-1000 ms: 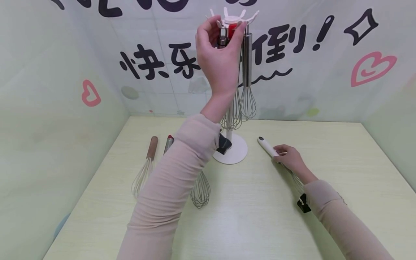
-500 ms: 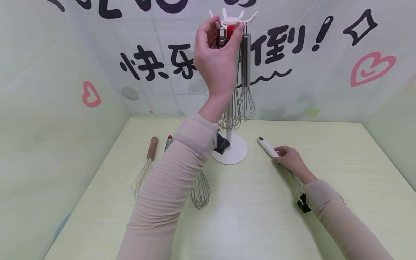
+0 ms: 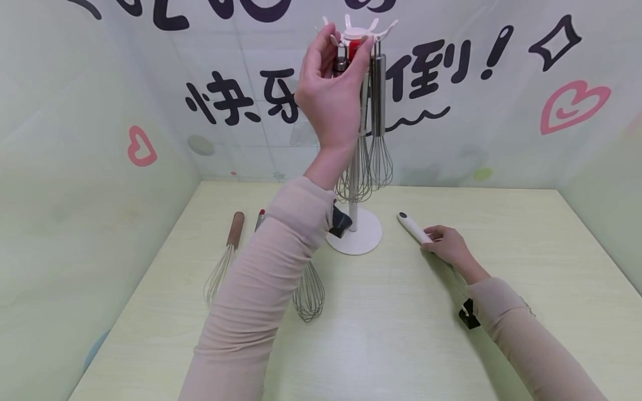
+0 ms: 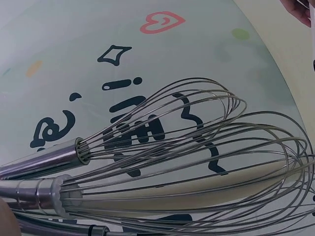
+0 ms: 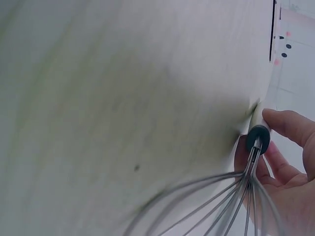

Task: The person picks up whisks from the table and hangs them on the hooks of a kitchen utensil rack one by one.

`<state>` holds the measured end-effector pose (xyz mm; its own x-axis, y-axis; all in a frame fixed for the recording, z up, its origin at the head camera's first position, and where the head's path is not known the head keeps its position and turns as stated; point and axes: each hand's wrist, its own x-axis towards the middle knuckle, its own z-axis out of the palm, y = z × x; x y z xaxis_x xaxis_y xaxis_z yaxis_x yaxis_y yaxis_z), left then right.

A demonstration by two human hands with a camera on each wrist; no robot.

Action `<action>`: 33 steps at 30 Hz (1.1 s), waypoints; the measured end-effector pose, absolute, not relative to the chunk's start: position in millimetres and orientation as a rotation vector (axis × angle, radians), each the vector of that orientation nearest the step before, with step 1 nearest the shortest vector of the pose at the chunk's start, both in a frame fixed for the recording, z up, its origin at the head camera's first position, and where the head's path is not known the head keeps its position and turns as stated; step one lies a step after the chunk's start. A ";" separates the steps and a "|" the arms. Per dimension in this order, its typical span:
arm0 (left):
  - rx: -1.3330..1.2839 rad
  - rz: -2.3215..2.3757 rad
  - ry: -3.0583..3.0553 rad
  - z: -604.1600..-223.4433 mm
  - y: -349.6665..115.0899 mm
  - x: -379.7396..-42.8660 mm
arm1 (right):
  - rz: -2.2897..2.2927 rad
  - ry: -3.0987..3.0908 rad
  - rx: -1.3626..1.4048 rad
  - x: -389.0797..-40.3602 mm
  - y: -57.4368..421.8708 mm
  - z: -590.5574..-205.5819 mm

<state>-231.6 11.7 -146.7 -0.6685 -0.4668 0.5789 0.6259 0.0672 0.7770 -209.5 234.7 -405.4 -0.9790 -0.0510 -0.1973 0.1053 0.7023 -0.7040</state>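
High in the head view, my left hand [image 3: 328,94] is at the top of a white rotating-style stand [image 3: 368,239] with hooked arms. Its thumb and fingers close around a red-ended whisk [image 3: 354,49] just under the hooks; the exact contact is partly hidden. Steel-handled whisks hang there, among them a slim whisk [image 3: 379,94] on the right. The left wrist view shows a large wire whisk [image 4: 37,194] closest to the thumb [image 4: 7,221]. At the right, my right hand [image 3: 450,247] pinches a white-handled whisk [image 3: 412,225] low on its handle, near the dark collar [image 5: 258,137].
A brown-handled whisk [image 3: 236,231] lies on the table [image 3: 381,334] at the left. Beside it, another red-tipped whisk [image 3: 261,217] and wire loops [image 3: 309,295] show around my left sleeve. Printed cloth walls [image 3: 251,150] enclose the table's back and sides.
My left hand has shifted slightly left and down, and the stand's top appears a little left and lower too. The right hand stays on the white-handled whisk, nearly still.
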 end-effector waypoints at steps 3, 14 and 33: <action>-0.173 -1.728 -1.540 -148.6 11.1 -234.5 | -1.142 2.712 0.041 -209.0 235.4 -405.1; -0.197 -1.751 -1.514 -151.0 9.3 -236.8 | -1.263 2.695 0.090 -207.7 241.1 -397.7; -0.298 -1.839 -1.512 -152.0 5.8 -241.3 | -1.353 2.706 0.097 -212.6 253.0 -365.2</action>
